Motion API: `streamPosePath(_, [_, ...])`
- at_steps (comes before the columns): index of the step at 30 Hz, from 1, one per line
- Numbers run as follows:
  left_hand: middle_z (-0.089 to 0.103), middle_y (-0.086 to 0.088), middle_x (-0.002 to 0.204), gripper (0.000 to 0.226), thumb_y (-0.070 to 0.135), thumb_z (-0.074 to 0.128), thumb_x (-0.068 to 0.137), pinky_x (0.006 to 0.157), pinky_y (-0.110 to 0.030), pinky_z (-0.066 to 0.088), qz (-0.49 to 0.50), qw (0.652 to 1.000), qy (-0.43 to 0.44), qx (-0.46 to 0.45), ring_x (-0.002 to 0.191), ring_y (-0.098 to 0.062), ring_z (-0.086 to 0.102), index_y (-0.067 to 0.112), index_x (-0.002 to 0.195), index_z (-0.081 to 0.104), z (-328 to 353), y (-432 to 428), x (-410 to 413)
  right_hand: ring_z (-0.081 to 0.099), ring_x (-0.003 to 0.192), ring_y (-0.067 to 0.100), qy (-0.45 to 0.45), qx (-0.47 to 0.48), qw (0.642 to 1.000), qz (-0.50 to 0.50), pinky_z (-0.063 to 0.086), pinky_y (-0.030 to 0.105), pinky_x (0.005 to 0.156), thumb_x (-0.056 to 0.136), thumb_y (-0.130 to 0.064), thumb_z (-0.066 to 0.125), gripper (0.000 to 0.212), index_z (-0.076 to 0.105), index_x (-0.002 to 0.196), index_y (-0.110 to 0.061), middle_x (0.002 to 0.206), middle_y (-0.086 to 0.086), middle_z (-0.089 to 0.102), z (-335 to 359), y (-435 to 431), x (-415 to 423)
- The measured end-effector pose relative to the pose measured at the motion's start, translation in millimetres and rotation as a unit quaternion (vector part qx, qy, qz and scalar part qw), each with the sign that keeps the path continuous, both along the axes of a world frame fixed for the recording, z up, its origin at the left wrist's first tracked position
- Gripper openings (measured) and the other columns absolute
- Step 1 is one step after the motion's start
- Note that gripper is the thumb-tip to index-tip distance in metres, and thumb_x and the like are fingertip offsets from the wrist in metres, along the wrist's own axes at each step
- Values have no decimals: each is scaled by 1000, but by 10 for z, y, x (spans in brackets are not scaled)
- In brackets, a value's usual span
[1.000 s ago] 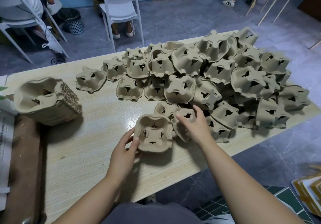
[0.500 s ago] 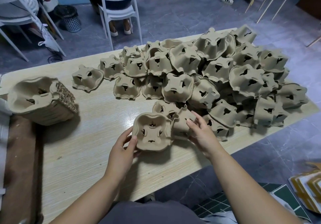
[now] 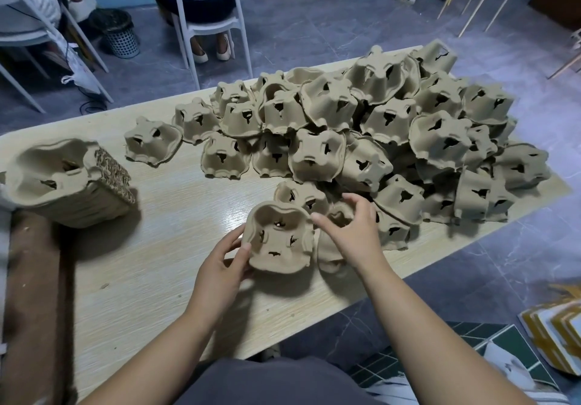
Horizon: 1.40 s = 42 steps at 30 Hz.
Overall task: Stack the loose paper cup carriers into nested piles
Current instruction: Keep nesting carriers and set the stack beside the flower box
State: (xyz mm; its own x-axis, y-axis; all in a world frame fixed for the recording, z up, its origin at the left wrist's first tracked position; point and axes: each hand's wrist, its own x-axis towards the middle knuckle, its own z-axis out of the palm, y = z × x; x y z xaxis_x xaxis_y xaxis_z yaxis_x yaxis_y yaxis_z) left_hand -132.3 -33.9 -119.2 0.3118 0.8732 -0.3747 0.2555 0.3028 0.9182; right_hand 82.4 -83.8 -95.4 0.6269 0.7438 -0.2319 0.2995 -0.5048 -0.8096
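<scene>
One nested pile (image 3: pixel 69 184) lies at the frame's left. A large heap of loose carriers (image 3: pixel 393 140) covers the surface (image 3: pixel 141 263) at upper right, so most of the stacking remains. At centre the left hand (image 3: pixel 220 268) grips one carrier (image 3: pixel 279 242); the right hand (image 3: pixel 355 234) hovers beside it, fingers spread.

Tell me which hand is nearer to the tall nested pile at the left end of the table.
Left. The left hand grips a carrier to the right of the nested pile; the right hand lies farther right, over a second carrier.
</scene>
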Motion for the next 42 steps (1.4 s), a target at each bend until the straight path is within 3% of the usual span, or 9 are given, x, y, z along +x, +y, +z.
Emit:
streamPosePath(5, [65, 6, 112, 29, 20, 54, 96, 66, -16, 54, 25, 999, -23, -21, 79, -8, 71, 44, 112, 59, -9, -16, -11, 44, 108, 11, -73, 11, 997, 2, 26, 5, 77, 84, -26, 67, 33, 50, 112, -18, 119, 1, 45, -75, -43, 30])
streamPosePath(11, [65, 3, 113, 29, 19, 54, 96, 62, -15, 54, 60, 996, -44, -57, 76, -8, 71, 36, 119, 58, -19, -45, -9, 56, 84, 15, -51, 8, 996, -71, 32, 19, 67, 92, -24, 57, 9, 61, 89, -18, 83, -7, 61, -80, -332, 297])
streamPosePath(16, [64, -1, 117, 36, 21, 54, 96, 64, -18, 56, 63, 994, -46, -71, 82, -15, 72, 29, 131, 55, -32, -47, -25, 66, 88, 20, 241, 97, 945, -199, 53, 40, 82, 97, -20, 48, 20, 67, 101, -14, 91, 4, 72, 27, -308, 400])
streamPosePath(20, [67, -1, 109, 31, 23, 50, 99, 74, -33, 55, 63, 994, -37, -80, 84, -24, 68, 34, 127, 57, -10, -28, 1, 69, 86, 19, 346, 140, 921, -113, 56, 37, 77, 97, -12, 46, 22, 66, 103, -12, 94, 8, 73, 231, -64, 249])
streamPosePath(24, [69, 2, 104, 30, 32, 35, 103, 62, -28, 55, 60, 993, -34, -93, 80, -26, 61, 37, 123, 57, 67, -20, 5, 65, 86, 15, 191, 67, 979, 4, 52, 36, 81, 94, -24, 54, 11, 62, 101, -22, 96, 4, 71, 203, 188, -49])
streamPosePath(27, [62, 4, 119, 36, 44, 30, 102, 75, -32, 57, 64, 993, -34, -95, 91, -27, 63, 37, 127, 55, 118, -8, 8, 59, 70, 20, 161, 108, 981, 22, 46, 22, 69, 94, -19, 55, 7, 58, 93, -26, 89, 10, 69, 121, 279, -272])
streamPosePath(30, [62, 11, 113, 30, 43, 32, 101, 67, -22, 56, 52, 993, -44, -94, 88, -15, 63, 39, 117, 58, 163, -19, 26, 55, 66, 0, 100, 117, 988, 26, 42, 11, 63, 92, -17, 58, 9, 59, 88, -25, 76, -7, 62, 37, 324, -378])
streamPosePath(37, [68, 0, 109, 20, 27, 53, 95, 65, -16, 53, 43, 997, -30, -55, 91, -17, 70, 39, 112, 58, 122, -62, -26, 53, 98, 10, -94, 73, 989, 87, 43, 23, 86, 91, -22, 60, 18, 68, 106, -19, 103, -7, 61, -183, 278, -375])
streamPosePath(42, [67, -1, 110, 24, 24, 58, 93, 62, -14, 52, 54, 997, -34, -51, 85, -14, 71, 44, 106, 57, 115, -61, 2, 44, 120, 16, -90, 31, 982, 164, 41, 36, 102, 95, -26, 52, 35, 57, 129, -21, 128, 0, 49, -270, 194, -269])
